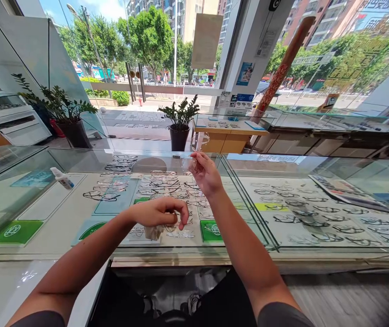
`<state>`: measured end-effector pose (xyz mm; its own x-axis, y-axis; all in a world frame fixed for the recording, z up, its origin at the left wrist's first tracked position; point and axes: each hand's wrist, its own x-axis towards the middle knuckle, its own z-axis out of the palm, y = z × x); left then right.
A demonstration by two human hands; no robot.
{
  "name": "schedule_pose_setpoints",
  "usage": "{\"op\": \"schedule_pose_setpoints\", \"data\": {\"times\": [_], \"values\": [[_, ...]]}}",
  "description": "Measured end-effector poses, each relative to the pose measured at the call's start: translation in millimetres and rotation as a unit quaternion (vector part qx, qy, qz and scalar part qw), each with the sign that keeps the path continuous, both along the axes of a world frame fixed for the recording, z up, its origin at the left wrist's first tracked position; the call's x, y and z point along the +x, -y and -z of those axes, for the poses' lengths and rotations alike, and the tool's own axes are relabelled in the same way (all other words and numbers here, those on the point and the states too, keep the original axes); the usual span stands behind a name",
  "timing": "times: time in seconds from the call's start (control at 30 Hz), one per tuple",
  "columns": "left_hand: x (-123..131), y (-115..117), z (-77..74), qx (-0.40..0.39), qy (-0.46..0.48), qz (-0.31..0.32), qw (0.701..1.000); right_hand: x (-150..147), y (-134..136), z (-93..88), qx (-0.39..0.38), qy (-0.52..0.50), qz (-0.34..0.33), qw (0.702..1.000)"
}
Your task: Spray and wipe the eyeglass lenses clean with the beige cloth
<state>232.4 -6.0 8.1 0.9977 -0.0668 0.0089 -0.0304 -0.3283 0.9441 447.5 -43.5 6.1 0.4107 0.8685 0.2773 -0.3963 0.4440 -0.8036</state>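
While my right hand [205,173] lifts a clear pair of glasses [194,152] up toward the daylight from the window, its fingers [197,160] are pinched nearly closed on the thin frame, lenses tilted above the tabletop [78,213]. My left hand [158,212] rests lower, curled loosely with the fingertips bent down toward a small pale cloth [153,232] that seems to lie on the glass just beneath it; whether those fingers actually grip the cloth or only touch it I cannot tell.

By my judgement I am at the inspecting stage, checking the lenses against the light. Any next move calls for a light, steady pinch on the frame so the lenses stay free of fingerprints, and for bringing glasses and cloth together without knocking the glass top.

Beneath the glass, the display case [167,247] holds rows of spectacle frames [160,184] laid out on a pale lining, with green brand cards [211,230] near the front edge. A second case [317,247] to the right holds more frames in rows, plus a yellow-green label. A small spray bottle [62,178] lies on the glass to the left, well apart from both hands. Two potted plants [180,120] stand beyond the counter by the window.
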Motion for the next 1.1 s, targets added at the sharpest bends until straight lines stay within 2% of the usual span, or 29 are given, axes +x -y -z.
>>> {"op": "schedule_pose_setpoints", "data": {"times": [0.1, 0.2, 0.3, 0.43, 0.53, 0.63, 0.7, 0.9, 1.1], "values": [[-6.5, 12.7, -6.6, 0.108, -0.025, -0.026, 0.993, 1.4, -2.2, 1.2, 0.003, -0.004, -0.005, 1.0], [-16.8, 24.6, -20.7, 0.217, -0.029, -0.067, 0.973, 2.9, -3.0, 1.5, 0.012, 0.013, -0.018, 1.0], [-26.7, 27.5, -48.5, 0.327, 0.029, -0.127, 0.936, 4.8, -2.6, 0.9, 0.022, 0.035, -0.036, 0.999], [-31.9, 13.4, -94.0, 0.412, 0.118, -0.233, 0.873, 8.9, -0.8, -0.7, 0.036, 0.04, -0.051, 0.997], [-25.9, -5.7, -111.9, 0.447, 0.161, -0.319, 0.82, 12.5, 2.5, -2.7, 0.04, 0.062, -0.081, 0.994], [-12.0, -25.0, -110.4, 0.465, 0.198, -0.362, 0.783, 15.1, 6.1, -3.8, 0.044, 0.087, -0.127, 0.987], [-1.5, -35.1, -103.7, 0.485, 0.218, -0.344, 0.774, 16.1, 7.7, -3.6, 0.049, 0.1, -0.147, 0.983], [14.2, -44.1, -90.1, 0.521, 0.218, -0.27, 0.779, 20.3, 10.2, -1.1, 0.039, 0.152, -0.22, 0.963], [13.4, -40.8, -91.1, 0.512, 0.243, -0.258, 0.782, 25.5, 11.7, -1.2, 0.043, 0.145, -0.223, 0.963]]}}
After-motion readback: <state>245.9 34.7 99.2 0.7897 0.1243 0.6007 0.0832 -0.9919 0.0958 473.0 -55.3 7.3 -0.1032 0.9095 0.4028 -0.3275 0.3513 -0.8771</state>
